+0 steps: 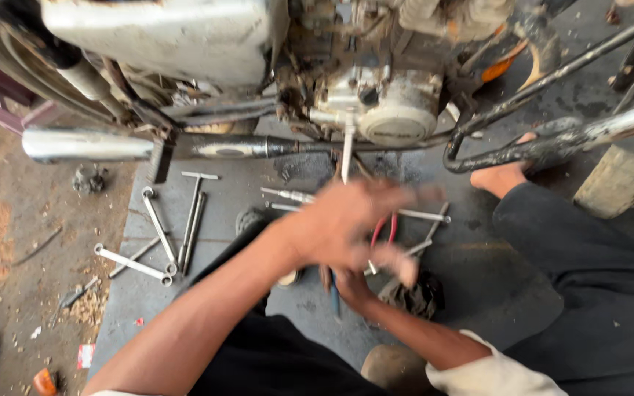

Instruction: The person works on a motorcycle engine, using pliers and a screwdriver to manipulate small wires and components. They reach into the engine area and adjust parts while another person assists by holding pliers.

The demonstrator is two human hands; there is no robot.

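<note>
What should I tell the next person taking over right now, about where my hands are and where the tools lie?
Left hand: raised over the tool spread, blurred in motion; whether it grips anything cannot be told.
Right hand: low beneath the left, mostly hidden, next to a blue-handled tool; grip unclear.
Spanners and a T-handle wrench lie on the grey floor to the left; red-handled pliers and long rods sit behind the hands; a dark rag lies to the right.
Motorcycle engine and exhaust pipe stand just ahead.
Done or left: cannot be judged from this view.
</note>
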